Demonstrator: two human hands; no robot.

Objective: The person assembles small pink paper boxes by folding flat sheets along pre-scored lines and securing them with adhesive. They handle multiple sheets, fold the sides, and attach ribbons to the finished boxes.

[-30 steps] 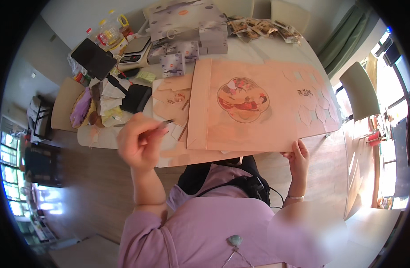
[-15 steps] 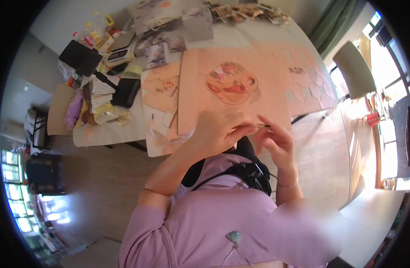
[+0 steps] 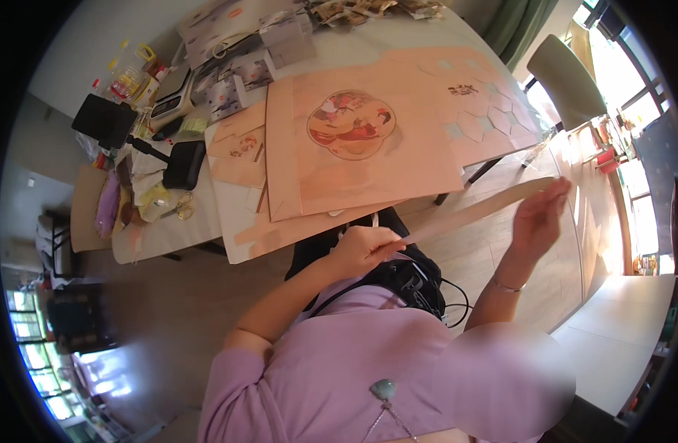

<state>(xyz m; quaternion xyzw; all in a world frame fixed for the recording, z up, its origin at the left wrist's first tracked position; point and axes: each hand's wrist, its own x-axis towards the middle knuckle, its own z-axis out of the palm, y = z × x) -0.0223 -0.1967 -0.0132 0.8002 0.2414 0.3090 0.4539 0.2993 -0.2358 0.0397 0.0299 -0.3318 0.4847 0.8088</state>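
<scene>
I see the left hand (image 3: 365,251) and right hand (image 3: 542,218) each pinching one end of a pale strip (image 3: 472,213), slanting outward rightwards, nearer us than the printed peach panel (image 3: 383,177)

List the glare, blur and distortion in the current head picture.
Head view: glare washes out the right-hand window and marks the wood floor at lower left; a smeared round patch blurs the lilac top at lower right; the pale strip looks soft; fisheye bending curves the white table.
</scene>
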